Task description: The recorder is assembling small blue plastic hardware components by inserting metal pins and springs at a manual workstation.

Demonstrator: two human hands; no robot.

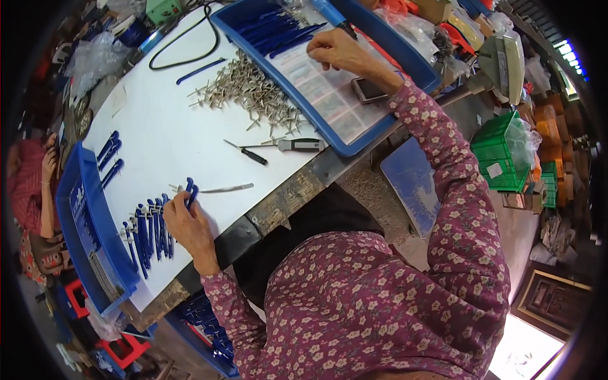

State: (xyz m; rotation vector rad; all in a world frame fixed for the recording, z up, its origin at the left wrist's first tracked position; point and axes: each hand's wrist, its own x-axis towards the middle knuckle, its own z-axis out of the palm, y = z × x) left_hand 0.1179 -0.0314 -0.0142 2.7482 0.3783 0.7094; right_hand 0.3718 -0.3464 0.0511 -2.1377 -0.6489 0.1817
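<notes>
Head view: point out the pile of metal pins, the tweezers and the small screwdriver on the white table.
pile of metal pins (250,92), head view, middle of the heap.
tweezers (227,188), head view, middle of the thin metal arms.
small screwdriver (253,156), head view, on its black handle.

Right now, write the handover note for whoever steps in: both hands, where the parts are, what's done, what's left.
Left hand: pinching one blue handle piece at the end of the row of blue pieces lined up on the white table.
Right hand: reaching into the blue tray, fingers by the loose blue pieces there.
Metal pins lie piled mid-table, with tweezers and a small screwdriver.
Done: the row is laid out.
Left: the tray's pieces and pin pile.
</notes>
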